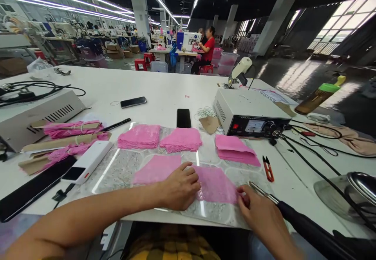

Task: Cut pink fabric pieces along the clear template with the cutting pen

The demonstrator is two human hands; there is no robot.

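The flat pink cloth piece [219, 183] looks sheer and matt; the grey marble-patterned sheet [119, 170] is glossy, like smooth plastic.

No text can be read clearly. On the right, the metal box [254, 105] carries a line of pale characters along the top of its black front panel [267, 128], too small to make out. The meter [254, 126] there has fine markings, equally unreadable. Far off, the white sewing machine [190, 38] bears small, blurred markings.
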